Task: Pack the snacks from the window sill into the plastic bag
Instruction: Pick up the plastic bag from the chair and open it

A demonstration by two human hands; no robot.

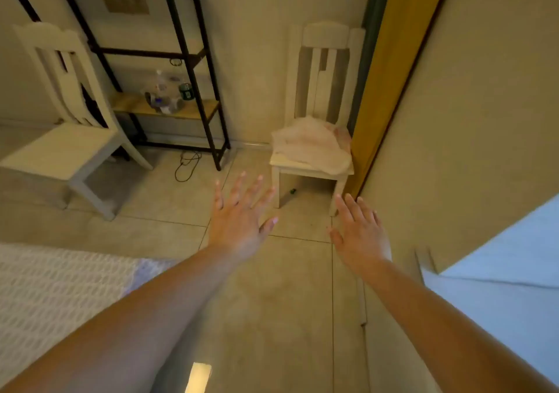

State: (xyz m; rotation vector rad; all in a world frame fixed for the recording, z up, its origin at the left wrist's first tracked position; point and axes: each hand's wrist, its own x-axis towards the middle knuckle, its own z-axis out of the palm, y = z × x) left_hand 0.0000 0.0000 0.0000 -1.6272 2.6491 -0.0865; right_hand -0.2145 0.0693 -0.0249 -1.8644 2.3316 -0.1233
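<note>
Bag [311, 144] on one chair [314, 167] (two chairs), two empty hands.

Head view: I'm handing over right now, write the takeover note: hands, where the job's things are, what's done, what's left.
Left hand: open, fingers spread, holding nothing, held out over the floor tiles.
Right hand: open, empty, alongside it.
Job's things: no snacks, window sill or clearly identifiable plastic bag in this view. A pale crumpled sheet or bag lies on the white chair ahead by the yellow curtain; cannot tell what it is. Bottles sit on the black shelf.
Done: nothing visible.
Left: find sill and bag, pack all snacks.
</note>
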